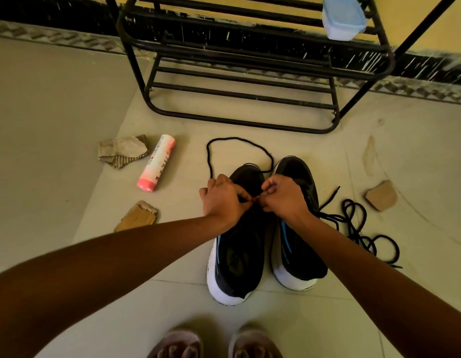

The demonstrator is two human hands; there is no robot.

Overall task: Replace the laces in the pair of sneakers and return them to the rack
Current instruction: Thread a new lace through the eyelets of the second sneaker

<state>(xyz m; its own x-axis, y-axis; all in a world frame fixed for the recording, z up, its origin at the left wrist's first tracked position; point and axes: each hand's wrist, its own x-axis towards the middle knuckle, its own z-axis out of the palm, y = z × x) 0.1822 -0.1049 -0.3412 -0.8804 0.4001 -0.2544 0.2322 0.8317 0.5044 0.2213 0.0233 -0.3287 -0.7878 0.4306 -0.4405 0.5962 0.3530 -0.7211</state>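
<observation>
We pinch a black lace over one sneaker with both hands.

Our left hand point(224, 200) and right hand point(283, 200) are curled tight with their fingertips almost meeting, and each one pinches the black lace point(234, 139) right above the middle of the left sneaker point(239, 264). From our hands the lace goes out in a big loop on the floor point(56, 151), toward the rack point(239, 122). The right sneaker point(299, 259) stands just beside the left one, partly under our right wrist. A second lace point(358, 228) lies in a loose heap on the floor just to the right of the shoes. The rack stands ahead of the shoes, with bare floor between. A pink bottle point(157, 162) and cardboard bits point(122, 151) lie off to the left.
</observation>
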